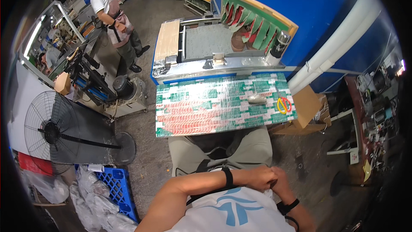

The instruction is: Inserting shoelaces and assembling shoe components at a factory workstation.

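Observation:
My left hand (260, 177) and my right hand (280, 179) meet in front of my body, over the white shirt (214, 215) with a blue print. Both have their fingers closed, and the fingertips press together. Whatever they hold, if anything, is too small or hidden to make out. Dark bands circle both wrists. Beyond my knees stands a table (193, 118) covered in green, white and red patterned sheeting under clear film. On it lie scissors (283, 105) with yellow and red handles and a small greyish, rounded object (257, 99), whose kind I cannot tell.
Behind the table is a conveyor machine (206, 43) with green and red strip curtains (253, 28). A standing fan (51, 132) and a blue plastic pallet (118, 189) with plastic bags are at left. Cardboard boxes (307, 107) stand at right. Another person (115, 17) stands far left.

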`<control>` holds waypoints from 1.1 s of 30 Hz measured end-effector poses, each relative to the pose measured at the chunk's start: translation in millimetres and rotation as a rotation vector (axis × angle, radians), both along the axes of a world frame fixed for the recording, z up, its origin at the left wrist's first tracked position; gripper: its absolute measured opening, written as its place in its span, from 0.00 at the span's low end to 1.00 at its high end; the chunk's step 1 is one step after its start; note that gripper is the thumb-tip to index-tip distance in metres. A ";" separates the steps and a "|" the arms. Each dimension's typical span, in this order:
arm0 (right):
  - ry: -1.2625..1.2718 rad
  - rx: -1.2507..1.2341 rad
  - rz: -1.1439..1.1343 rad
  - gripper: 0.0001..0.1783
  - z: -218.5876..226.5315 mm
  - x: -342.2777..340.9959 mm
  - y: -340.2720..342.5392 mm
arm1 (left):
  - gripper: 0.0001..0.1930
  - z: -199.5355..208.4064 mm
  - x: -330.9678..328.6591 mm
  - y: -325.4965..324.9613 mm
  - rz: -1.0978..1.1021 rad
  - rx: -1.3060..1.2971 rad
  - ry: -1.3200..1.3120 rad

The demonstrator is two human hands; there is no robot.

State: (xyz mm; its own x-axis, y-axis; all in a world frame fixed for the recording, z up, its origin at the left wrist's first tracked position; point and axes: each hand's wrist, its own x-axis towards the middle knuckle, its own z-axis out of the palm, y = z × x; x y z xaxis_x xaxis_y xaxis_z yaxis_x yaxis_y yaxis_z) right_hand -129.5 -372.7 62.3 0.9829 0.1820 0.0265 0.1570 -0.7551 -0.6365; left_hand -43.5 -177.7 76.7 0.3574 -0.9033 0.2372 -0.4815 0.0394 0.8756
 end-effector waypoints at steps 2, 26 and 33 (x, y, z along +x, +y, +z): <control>-0.022 -0.052 -0.047 0.13 -18.1 7.0 -2.6 | 0.07 -4.9 4.4 -0.8 0.065 0.003 -0.009; 0.435 0.186 0.135 0.16 23.5 329.5 13.6 | 0.25 -82.9 228.8 287.8 1.242 0.475 -0.254; 0.052 0.165 0.109 0.19 2.1 552.1 112.3 | 0.36 -130.4 213.5 326.8 1.280 0.626 -0.339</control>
